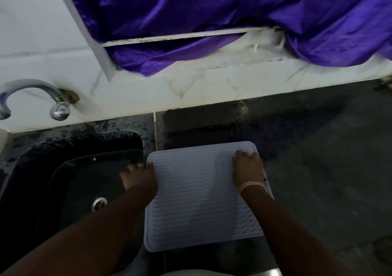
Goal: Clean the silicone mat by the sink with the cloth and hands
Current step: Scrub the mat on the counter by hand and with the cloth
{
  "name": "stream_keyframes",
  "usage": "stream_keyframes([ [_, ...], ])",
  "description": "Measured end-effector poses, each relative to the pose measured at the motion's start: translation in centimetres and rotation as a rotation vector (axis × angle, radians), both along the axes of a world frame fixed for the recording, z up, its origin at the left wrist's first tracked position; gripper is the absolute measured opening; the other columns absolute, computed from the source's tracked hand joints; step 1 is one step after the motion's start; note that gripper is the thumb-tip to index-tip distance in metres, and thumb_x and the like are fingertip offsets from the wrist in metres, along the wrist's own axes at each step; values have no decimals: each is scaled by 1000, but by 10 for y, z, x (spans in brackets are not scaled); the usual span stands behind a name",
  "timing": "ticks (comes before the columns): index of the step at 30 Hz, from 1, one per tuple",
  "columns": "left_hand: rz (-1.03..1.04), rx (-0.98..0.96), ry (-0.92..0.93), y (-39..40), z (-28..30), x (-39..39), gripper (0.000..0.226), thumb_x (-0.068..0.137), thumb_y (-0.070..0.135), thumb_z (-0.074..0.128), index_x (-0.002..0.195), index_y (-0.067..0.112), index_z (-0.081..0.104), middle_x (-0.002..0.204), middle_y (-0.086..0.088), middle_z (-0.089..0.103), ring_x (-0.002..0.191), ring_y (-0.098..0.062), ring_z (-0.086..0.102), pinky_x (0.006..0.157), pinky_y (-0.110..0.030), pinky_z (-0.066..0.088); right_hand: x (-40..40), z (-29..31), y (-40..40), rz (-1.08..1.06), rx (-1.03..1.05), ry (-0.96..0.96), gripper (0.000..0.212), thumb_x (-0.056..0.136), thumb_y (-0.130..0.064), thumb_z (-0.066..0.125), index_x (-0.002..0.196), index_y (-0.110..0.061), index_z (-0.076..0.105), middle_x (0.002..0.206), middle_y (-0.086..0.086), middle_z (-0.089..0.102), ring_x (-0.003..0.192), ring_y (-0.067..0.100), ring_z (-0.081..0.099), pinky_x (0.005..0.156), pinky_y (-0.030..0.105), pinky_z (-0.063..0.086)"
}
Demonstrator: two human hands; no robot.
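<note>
Left hand (139, 177) grips the silicone mat (197, 193) at its 9 o'clock edge — thumb on top, the other fingers out over the sink (63, 169); how far they curl under is not visible. Right hand (248, 165) sits fist-like on the mat's 2 o'clock corner, fingers curled; a small dark item shows at the knuckles, too blurred to identify. No readable writing or brand anywhere.

The mat lies flat on the dark countertop (318, 159), its left edge just beside the sink rim, its near edge close to the counter front. Forearms cover both near corners of it. The tap (31, 97) at 10 o'clock is cut off at the left border. Purple cloth (212, 10) hangs at 12 o'clock over a window frame. Open counter lies from 1 to 4 o'clock — wet patches toward the wall.
</note>
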State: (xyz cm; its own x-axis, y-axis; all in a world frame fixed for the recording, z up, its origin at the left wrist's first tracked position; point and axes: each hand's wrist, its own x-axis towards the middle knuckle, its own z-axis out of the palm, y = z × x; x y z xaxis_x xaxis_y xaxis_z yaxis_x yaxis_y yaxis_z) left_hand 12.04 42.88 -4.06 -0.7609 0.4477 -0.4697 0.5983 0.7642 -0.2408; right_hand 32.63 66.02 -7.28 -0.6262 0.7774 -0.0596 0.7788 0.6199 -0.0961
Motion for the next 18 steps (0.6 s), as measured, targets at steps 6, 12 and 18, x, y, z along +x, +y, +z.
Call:
stream_keyframes([
  [6,-13,16,-13,-2,-2,2,83,96,48,50,159,26,2,150,-12,40,136,-37,35,104,-51,37,-44,8,-14,-213,-97,-66,34,93,-24,45,124,-13,53,109,8,67,106,28,58,101,39,39],
  [12,-24,19,-28,-3,0,0,87,94,49,52,159,26,0,150,-12,40,135,-37,36,103,-51,38,-94,7,-105,74,-98,-8,37,92,-21,47,126,-7,52,118,16,60,113,34,49,101,43,38],
  [18,-12,59,-27,-7,-5,-4,93,90,59,55,159,30,0,148,-11,42,135,-36,38,104,-52,37,-39,4,-47,148,-1,-15,37,93,-16,41,128,-14,52,119,10,63,112,33,49,94,44,40],
])
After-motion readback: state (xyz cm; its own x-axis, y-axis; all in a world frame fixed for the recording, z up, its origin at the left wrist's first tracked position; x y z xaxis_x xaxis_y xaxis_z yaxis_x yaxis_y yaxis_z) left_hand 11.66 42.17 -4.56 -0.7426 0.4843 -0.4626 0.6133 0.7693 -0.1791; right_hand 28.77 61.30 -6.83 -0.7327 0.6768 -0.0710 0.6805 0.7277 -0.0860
